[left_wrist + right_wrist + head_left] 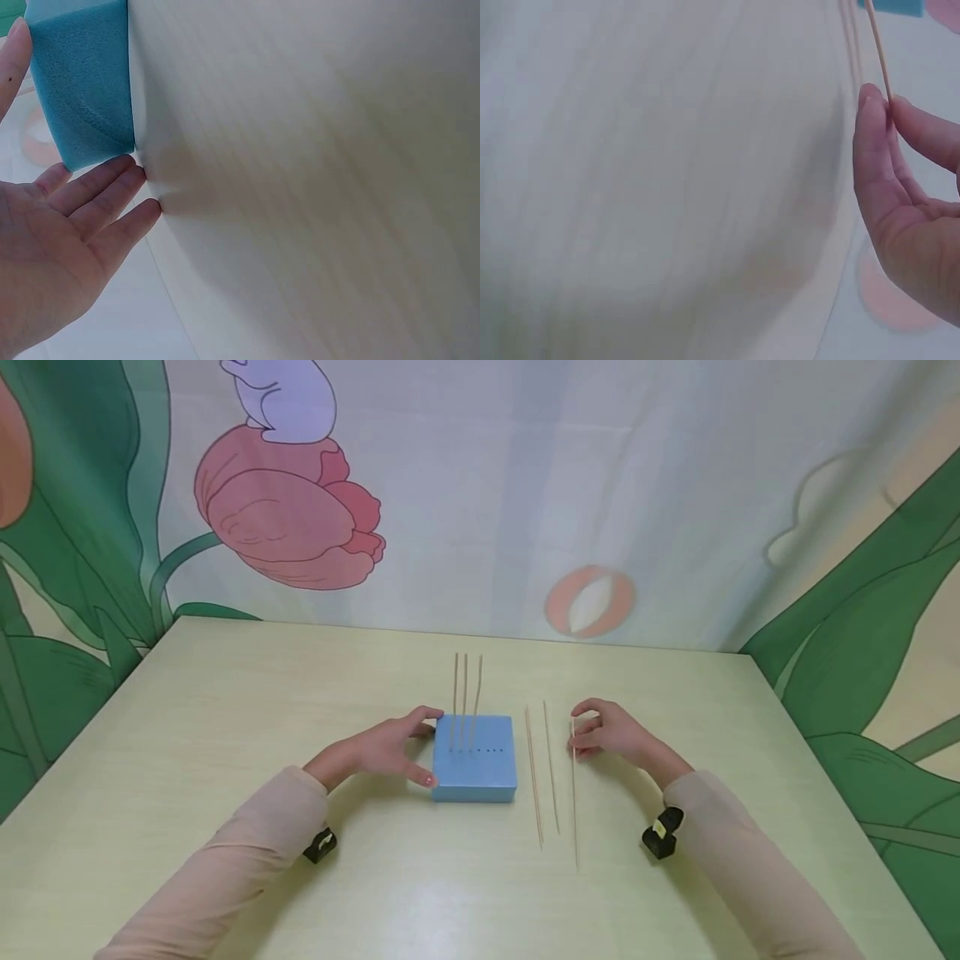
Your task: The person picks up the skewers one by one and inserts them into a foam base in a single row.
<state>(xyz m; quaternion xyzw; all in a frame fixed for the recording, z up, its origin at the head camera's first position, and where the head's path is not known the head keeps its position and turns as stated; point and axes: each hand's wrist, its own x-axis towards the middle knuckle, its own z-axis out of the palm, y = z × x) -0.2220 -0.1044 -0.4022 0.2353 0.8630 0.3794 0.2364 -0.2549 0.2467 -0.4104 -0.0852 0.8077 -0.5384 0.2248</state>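
A blue foam-like block stands on the table with three thin wooden sticks upright in its row of holes, the rightmost leaning slightly. Several bare holes continue the row to the right. My left hand holds the block's left end, thumb at the front corner and fingers at the back one; in the left wrist view the fingertips meet the block's edge. Between thumb and fingers, my right hand pinches the far end of another thin stick. The right wrist view shows this stick held near its end.
Two loose sticks, one reddish and one paler, lie between the block and my right hand. The pale table reaches back to a curtain printed with flowers and leaves. A black strap device sits at my right wrist.
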